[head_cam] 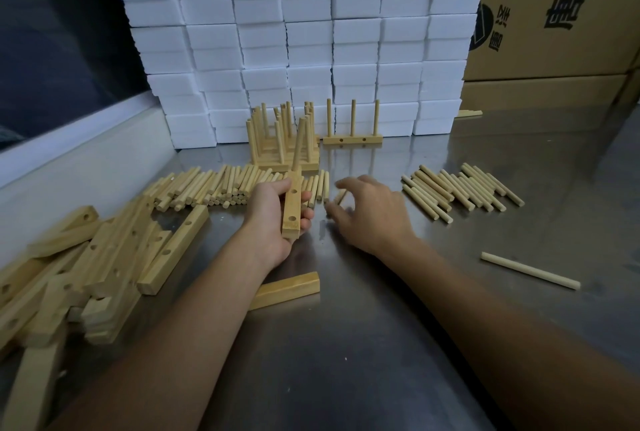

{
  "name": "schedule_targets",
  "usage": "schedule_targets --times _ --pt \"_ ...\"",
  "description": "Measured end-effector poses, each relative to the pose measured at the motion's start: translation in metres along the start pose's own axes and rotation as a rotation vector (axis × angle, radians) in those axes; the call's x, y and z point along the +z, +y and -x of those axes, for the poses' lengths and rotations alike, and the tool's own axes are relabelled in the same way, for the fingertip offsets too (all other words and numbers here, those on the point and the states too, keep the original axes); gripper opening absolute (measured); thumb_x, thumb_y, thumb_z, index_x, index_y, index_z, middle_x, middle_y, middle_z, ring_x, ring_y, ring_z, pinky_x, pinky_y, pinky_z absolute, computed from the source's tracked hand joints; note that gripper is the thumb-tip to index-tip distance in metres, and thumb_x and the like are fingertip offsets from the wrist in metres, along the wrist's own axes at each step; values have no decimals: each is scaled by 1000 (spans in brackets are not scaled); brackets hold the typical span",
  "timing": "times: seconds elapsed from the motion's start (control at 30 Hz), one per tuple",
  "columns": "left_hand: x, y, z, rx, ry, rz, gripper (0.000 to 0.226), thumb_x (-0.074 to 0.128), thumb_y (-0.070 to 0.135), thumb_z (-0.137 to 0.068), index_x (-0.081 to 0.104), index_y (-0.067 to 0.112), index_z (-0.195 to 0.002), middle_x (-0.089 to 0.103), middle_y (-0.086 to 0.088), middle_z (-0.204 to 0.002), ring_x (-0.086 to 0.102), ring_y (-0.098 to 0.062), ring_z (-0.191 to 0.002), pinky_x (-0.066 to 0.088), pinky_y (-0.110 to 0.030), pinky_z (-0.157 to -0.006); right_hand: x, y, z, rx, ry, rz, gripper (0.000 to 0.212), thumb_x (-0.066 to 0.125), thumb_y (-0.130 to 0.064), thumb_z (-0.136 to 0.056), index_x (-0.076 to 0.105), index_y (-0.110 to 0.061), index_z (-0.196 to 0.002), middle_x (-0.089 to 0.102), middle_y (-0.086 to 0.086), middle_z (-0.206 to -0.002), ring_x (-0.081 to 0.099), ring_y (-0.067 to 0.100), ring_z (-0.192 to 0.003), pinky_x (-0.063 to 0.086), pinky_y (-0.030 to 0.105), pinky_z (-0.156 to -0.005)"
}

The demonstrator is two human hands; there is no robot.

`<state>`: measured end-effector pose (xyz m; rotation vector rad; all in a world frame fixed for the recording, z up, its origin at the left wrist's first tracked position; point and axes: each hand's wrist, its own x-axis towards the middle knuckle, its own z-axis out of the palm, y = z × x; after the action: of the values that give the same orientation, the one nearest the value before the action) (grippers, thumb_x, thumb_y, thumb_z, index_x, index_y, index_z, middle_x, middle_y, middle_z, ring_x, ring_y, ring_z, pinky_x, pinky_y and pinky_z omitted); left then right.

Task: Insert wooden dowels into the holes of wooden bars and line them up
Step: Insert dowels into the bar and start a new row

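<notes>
From over the person's shoulder, the left hand [277,212] is curled round a wooden bar [292,207], held nearly on end above the metal table [381,344], with one dowel [298,146] already standing in its far hole. Just right of that grip, the right hand [372,212] reaches with spread fingers at a loose dowel [340,196]; whether it has hold of it I cannot tell. Beyond the held bar stand finished bars [352,139], left of it lie spare bars [104,257] and a row of dowels [214,184].
</notes>
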<state>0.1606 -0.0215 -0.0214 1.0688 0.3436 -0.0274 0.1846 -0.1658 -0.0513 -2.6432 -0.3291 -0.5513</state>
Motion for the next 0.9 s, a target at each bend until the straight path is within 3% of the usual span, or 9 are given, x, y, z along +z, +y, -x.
schedule_targets --times 0.07,0.17,0.33,0.43,0.53,0.63,0.7,0.8,0.9 --pt "0 0 0 2 1 0 24 47 20 -99 61 1 -99 62 -8 -69 51 -16 -41 37 -19 -35 4 -1 1 -32 -52 23 33 51 -49 -95 68 -27 -114 64 0 -115 58 23 -107 40 44 -89" --pt "0 0 0 5 4 -3 24 47 20 -99 61 0 -97 62 -8 -68 52 -15 -41 37 -20 -36 5 0 0 11 -16 53 41 49 -57 -94 73 -24 -95 64 -1 -97 60 22 -94 42 41 -83" --pt "1 0 0 4 -3 -5 25 46 21 -99 61 0 -98 61 -8 -68 51 -16 -41 37 -20 -35 3 -1 0 -49 -114 37 43 46 -57 -96 62 -28 -124 52 -3 -138 49 24 -125 36 48 -99" --pt "0 0 0 6 -1 -5 25 46 20 -99 60 0 -97 61 -9 -69 51 -16 -40 37 -20 -35 3 -4 2 -43 -151 75 45 41 -56 -97 70 -23 -102 62 -1 -116 56 24 -109 41 45 -92" --pt "0 -1 0 7 -8 -7 24 47 20 -99 61 0 -100 61 -8 -70 52 -15 -42 37 -20 -35 -1 -5 2 23 -59 48 35 54 -43 -97 69 -15 -84 64 3 -89 60 24 -86 51 39 -78" --pt "0 -1 1 10 -11 -3 25 47 20 -98 61 0 -101 61 -8 -69 52 -15 -43 38 -20 -36 -6 -2 0 80 -31 -6 5 66 -15 -91 69 -13 -94 64 4 -95 60 22 -87 49 31 -73" --pt "0 0 2 14 -9 16 26 46 18 -96 62 -1 -103 62 -9 -67 52 -16 -42 38 -21 -36 -7 -1 -1 106 -40 -38 16 67 -4 -87 67 -14 -100 60 4 -101 56 20 -87 43 27 -71" --pt "0 0 2 12 -11 53 29 42 13 -91 61 -4 -104 65 -10 -65 53 -18 -42 39 -21 -38 -8 0 -4 115 -61 -36 21 66 -4 -89 65 -13 -108 60 6 -105 52 19 -88 39 27 -72" --pt "2 1 2 16 -10 58 27 41 11 -94 61 -5 -103 69 -12 -72 54 -17 -43 40 -20 -37 -6 0 -6 109 -76 -33 28 62 -2 -88 61 -11 -114 58 10 -108 54 27 -100 40 29 -74"
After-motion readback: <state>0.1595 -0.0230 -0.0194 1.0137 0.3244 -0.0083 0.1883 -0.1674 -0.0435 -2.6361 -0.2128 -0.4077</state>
